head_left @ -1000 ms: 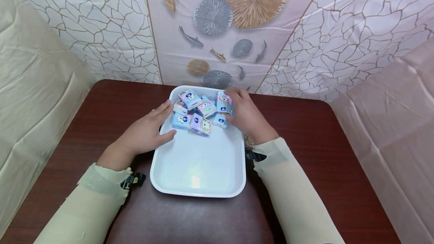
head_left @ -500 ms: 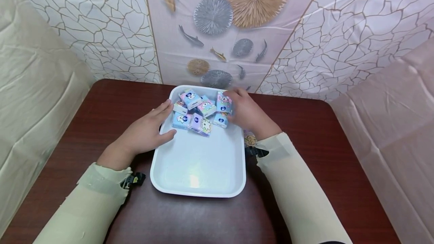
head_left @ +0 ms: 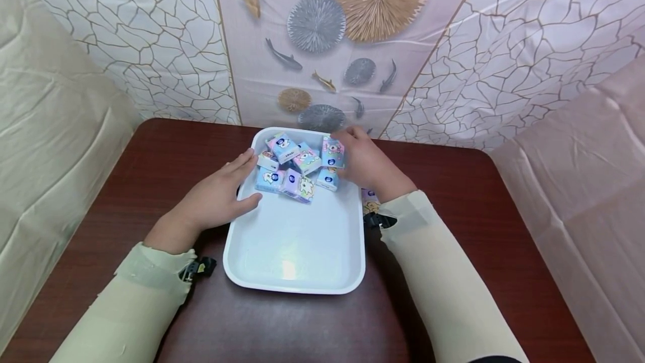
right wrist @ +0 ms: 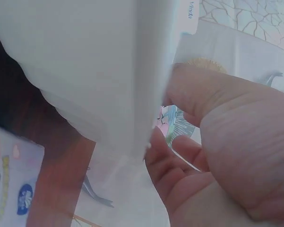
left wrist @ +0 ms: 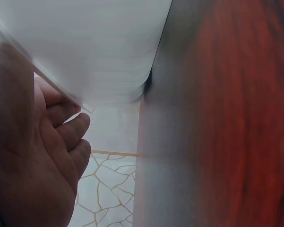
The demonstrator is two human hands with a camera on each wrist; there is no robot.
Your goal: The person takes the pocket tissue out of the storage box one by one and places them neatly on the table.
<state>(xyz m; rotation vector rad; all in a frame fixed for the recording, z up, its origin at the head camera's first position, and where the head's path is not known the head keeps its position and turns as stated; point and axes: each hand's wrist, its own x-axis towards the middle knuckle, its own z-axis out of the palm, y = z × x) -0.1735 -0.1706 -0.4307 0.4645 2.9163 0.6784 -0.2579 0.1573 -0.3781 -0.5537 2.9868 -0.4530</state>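
Note:
A white plastic tray (head_left: 297,245) holds a loose pile of small pastel tissue packs (head_left: 297,185) in its far half, printed with cartoon animals. My left hand (head_left: 214,198) rests on the tray's left rim, fingers straight and thumb spread over the inside. In the left wrist view the left hand (left wrist: 56,142) shows beside the tray wall (left wrist: 99,52). Over the right rim, my right hand (head_left: 368,164) holds a blue-pink tissue pack (head_left: 332,153) by its right side, near the far right corner. The right wrist view shows part of this pack (right wrist: 165,120) between thumb and fingers.
Another tissue pack, lilac (head_left: 370,199), lies on the dark red table (head_left: 453,200) just outside the tray's right wall, partly under my right wrist. A patterned cloth (head_left: 312,43) hangs behind the table, with pale cloth (head_left: 589,184) at both sides.
My right wrist has shifted slightly away from me, showing more of the lilac tissue pack outside the tray. My left hand and the piled packs stay put.

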